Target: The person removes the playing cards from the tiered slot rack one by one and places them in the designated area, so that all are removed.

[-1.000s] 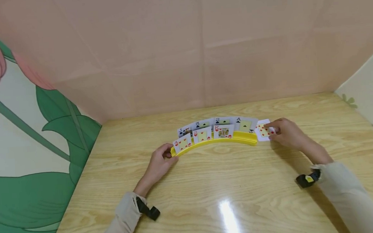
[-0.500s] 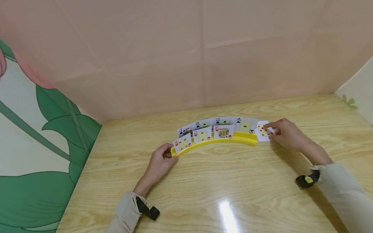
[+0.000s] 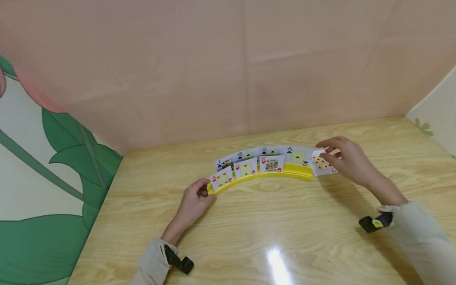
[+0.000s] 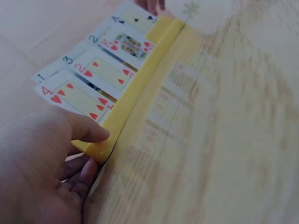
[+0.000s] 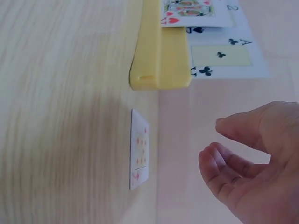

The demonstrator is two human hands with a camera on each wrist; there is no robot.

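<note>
A curved yellow card holder (image 3: 298, 172) stands on the table with playing cards upright in two rows. The front row shows a four of hearts (image 4: 77, 100), a two of hearts (image 3: 246, 168) and a king of hearts (image 3: 271, 164). Behind them are black-suit cards, with an ace of clubs (image 5: 222, 56) at the right. My left hand (image 3: 194, 201) pinches the holder's left end, thumb in front. By its right end lies a diamonds card (image 5: 140, 149); whether others lie under it I cannot tell. My right hand (image 3: 346, 159) is above this card, apart from it, thumb and fingers parted and holding nothing.
The wooden table (image 3: 233, 233) ends at a pinkish covered wall (image 3: 184, 75) close behind the holder. A panel with painted flowers (image 3: 22, 172) borders the left, a pale wall (image 3: 451, 115) the right.
The right hand's fingers have come up off the diamonds card, and the card's visible face looks slightly different. My left hand keeps its grip on the holder. The head view has shifted a little.
</note>
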